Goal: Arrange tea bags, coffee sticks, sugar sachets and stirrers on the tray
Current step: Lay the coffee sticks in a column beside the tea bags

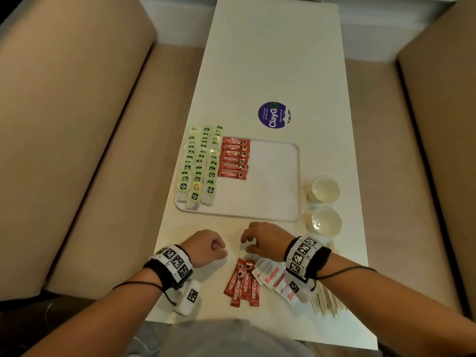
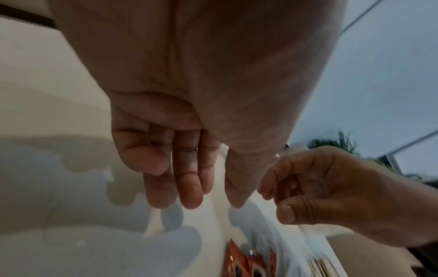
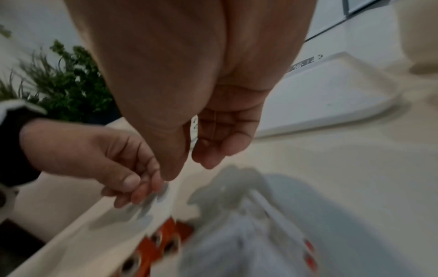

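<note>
While loose coffee sticks [image 1: 243,282] lie just beside them, the fingers [image 1: 245,238] of the right hand [image 1: 265,239] are held apart and empty, presumably for a pick-up; the left hand [image 1: 206,247] is held loosely curled, empty.

White table [image 1: 270,60] runs up centre, purple ClayGo sticker [image 1: 274,115] mid-frame, white cup [image 1: 325,188] above another cup [image 1: 326,222] right, beige benches [image 1: 64,124] both sides, green plant [image 3: 66,78] left in right-wrist view.

Left grip [image 1: 206,247] loosely curled, empty; right grip [image 1: 260,238] likewise.
</note>
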Tool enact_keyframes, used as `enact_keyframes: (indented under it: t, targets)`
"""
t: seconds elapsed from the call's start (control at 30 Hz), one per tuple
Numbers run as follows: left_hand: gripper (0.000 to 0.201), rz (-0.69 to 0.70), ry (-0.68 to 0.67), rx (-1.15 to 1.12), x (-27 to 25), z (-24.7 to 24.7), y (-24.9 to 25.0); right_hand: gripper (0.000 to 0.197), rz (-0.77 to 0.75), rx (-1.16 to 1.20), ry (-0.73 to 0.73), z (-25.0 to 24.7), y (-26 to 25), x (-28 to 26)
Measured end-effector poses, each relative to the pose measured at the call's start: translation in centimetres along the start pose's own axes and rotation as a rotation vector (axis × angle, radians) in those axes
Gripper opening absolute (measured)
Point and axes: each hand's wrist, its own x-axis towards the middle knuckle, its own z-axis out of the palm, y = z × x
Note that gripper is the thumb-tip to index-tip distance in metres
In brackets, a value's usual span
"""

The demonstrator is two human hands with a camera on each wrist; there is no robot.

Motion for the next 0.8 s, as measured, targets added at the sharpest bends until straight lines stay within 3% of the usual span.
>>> enact_keyframes:
  t: [0.17,0.33,0.43,0.63,0.8]
  targets:
    - [0.034,0.022,-0.074,0.298,-0.5,2.2,2.7,0.033,0.003,-0.121,-0.077,2.1,-0.2,-1.6]
    - [0.056,0.047,-0.081,0.467,-0.5,3.6,4.0,0.063,0.069,-0.214,-0.136,2.9,-0.2,-2.2]
    - [0.062,0.092,-0.058,0.592,-0.6,3.9,4.7,0.069,0.073,-0.269,-0.128,3.6,-0.4,-2.5]
    - [0.048,0.186,-0.015,0.630,-1.0,4.4,5.2,0.059,0.035,-0.354,-0.072,5.2,-0.8,-2.7]
    - [0.047,0.152,0.042,0.573,-0.9,4.4,4.5,0.039,0.024,-0.376,0.003,5.1,-0.9,-2.7]
